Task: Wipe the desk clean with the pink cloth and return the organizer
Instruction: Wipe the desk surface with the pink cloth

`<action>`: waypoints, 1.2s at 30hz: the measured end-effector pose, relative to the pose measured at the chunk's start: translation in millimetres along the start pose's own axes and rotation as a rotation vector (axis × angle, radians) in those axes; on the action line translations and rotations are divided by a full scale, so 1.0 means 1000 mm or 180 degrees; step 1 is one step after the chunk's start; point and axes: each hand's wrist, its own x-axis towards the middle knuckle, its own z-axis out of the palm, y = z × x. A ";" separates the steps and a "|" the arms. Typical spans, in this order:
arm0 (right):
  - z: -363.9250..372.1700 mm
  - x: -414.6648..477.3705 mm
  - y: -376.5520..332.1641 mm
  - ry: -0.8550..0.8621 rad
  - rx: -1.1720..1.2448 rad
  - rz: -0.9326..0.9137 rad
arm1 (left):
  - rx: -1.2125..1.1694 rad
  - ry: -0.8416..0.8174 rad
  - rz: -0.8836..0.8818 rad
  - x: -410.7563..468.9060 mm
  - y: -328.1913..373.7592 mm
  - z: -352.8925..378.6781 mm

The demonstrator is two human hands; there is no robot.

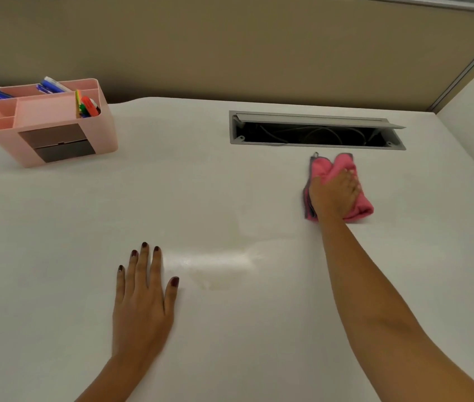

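The pink cloth [361, 205] lies bunched on the white desk [230, 198], right of centre, just in front of the cable slot. My right hand [335, 195] presses down on it, fingers curled over the fabric. My left hand [142, 297] rests flat on the desk near the front, fingers spread, holding nothing. The pink organizer [51, 124], with pens and markers standing in it and two dark drawers in its front, sits at the far left corner of the desk.
A grey cable slot [317, 130] with its lid up and wires inside is cut into the desk behind the cloth. A beige partition wall [230, 47] runs along the back edge. A faint smudge [215, 282] shows on the desk right of my left hand.
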 end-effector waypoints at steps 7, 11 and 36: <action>0.029 -0.047 -0.074 -0.0528 -0.0087 -0.1301 | 0.0019 0.0018 -0.0019 0.000 -0.002 0.001; 0.037 -0.080 -0.095 -0.0771 -0.0013 -0.1812 | 0.0025 0.0030 -0.0007 0.000 -0.003 0.003; -0.015 -0.173 -0.013 -0.0491 0.0411 -0.1364 | -0.0527 0.0261 -0.0025 -0.005 -0.006 0.002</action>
